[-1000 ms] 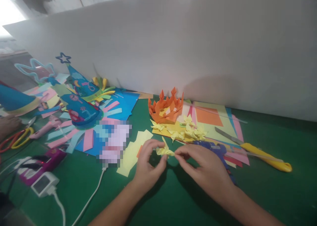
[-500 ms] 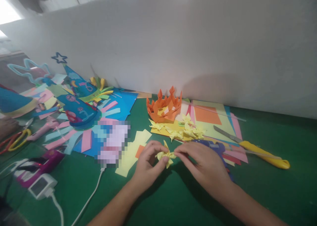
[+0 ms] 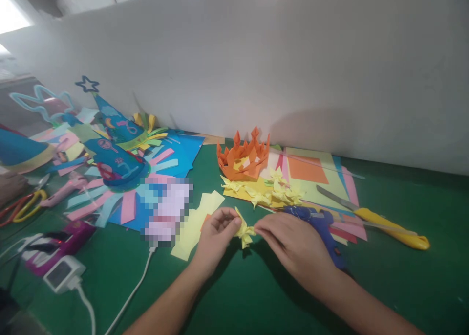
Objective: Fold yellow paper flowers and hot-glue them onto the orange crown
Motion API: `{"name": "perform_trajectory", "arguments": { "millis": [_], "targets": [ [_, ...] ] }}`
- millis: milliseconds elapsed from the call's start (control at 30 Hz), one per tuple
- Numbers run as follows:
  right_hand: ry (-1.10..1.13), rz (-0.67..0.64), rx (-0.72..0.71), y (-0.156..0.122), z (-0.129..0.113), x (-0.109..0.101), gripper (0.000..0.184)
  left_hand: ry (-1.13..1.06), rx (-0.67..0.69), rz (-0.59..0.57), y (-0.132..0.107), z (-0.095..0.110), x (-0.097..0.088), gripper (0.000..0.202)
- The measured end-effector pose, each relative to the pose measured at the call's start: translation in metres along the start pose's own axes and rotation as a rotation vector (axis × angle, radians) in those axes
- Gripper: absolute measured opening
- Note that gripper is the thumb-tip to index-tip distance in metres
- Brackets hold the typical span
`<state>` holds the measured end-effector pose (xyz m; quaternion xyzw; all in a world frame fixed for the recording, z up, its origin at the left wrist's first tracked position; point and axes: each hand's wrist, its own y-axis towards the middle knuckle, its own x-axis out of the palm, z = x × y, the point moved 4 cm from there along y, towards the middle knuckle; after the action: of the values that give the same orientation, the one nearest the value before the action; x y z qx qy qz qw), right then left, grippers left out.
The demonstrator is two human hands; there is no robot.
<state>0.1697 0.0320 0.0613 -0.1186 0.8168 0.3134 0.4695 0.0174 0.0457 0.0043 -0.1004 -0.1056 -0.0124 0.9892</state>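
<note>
A small yellow folded paper flower [image 3: 245, 235] is held up between my two hands, above the green table. My left hand [image 3: 219, 238] pinches one of its petals between thumb and fingers. From the other side, the closed fingertips of my right hand [image 3: 295, 239] grip a petal tip. Just beyond lie several more yellow paper flowers [image 3: 274, 194] on yellow paper. Behind them stands an orange folded paper crown [image 3: 244, 161] with pale and yellow scraps inside. A blue glue gun [image 3: 326, 227] lies partly hidden behind my right hand.
A yellow-handled knife [image 3: 392, 228] lies at right beside stacked coloured paper [image 3: 308, 170]. At left are blue party hats [image 3: 119, 164], a pink glue gun [image 3: 66, 190], scissors [image 3: 27, 208], a purple power strip [image 3: 62, 249] and a white cable [image 3: 134, 291]. Another person's hand [image 3: 12, 188] rests far left.
My left hand has shifted slightly left and changed its hold on the flower, which has turned to a more sideways angle. My right hand has moved slightly left, its fingertips still at a petal.
</note>
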Motion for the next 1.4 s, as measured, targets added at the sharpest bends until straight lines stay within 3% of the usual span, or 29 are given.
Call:
{"name": "perform_trajectory", "arguments": {
  "millis": [500,800,1200,1400],
  "targets": [
    [0.018,-0.045,-0.026,-0.001,-0.001,0.004,0.024,0.017,-0.039,-0.153,-0.001,0.002,0.002,0.022],
    [0.019,-0.05,-0.054,-0.004,-0.001,0.007,0.023,0.024,-0.079,-0.155,-0.001,0.002,0.002,0.025],
    [-0.106,-0.184,-0.188,-0.005,-0.004,0.013,0.024,0.039,-0.156,-0.216,0.0,0.002,0.003,0.018],
    [-0.083,-0.171,-0.201,-0.006,-0.004,0.016,0.023,0.06,-0.171,-0.216,0.0,0.001,0.002,0.017]
  ]
}}
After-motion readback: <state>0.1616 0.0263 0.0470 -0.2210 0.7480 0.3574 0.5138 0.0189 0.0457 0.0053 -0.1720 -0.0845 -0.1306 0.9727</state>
